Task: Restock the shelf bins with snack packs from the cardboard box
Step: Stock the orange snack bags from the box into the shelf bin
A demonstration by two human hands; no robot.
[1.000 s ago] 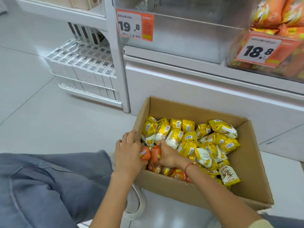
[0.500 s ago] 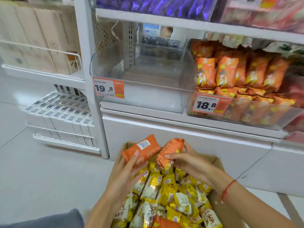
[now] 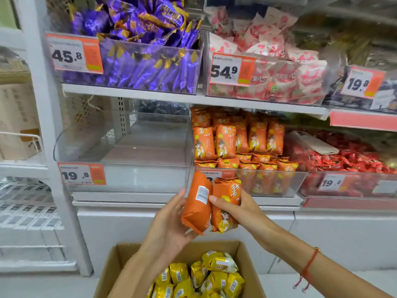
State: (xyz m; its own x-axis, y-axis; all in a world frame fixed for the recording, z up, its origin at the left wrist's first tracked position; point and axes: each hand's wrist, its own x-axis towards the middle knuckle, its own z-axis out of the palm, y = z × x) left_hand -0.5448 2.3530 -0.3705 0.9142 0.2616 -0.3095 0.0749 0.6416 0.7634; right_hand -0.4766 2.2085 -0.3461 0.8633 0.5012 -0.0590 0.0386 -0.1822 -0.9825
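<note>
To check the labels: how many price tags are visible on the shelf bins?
6: 45.8 tag, 54.9 tag, upper-right 19.8 tag, left 19.8 tag, lower-right tag, and one mostly hidden behind the held orange packs.

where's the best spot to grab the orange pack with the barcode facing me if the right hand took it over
Judging by its pose, round the middle of the barcode pack, across its narrow width. It stands nearly upright in the left hand, which cups its left edge and bottom. The right hand already holds the second orange pack, so free it first, then come from the right and front.
</note>
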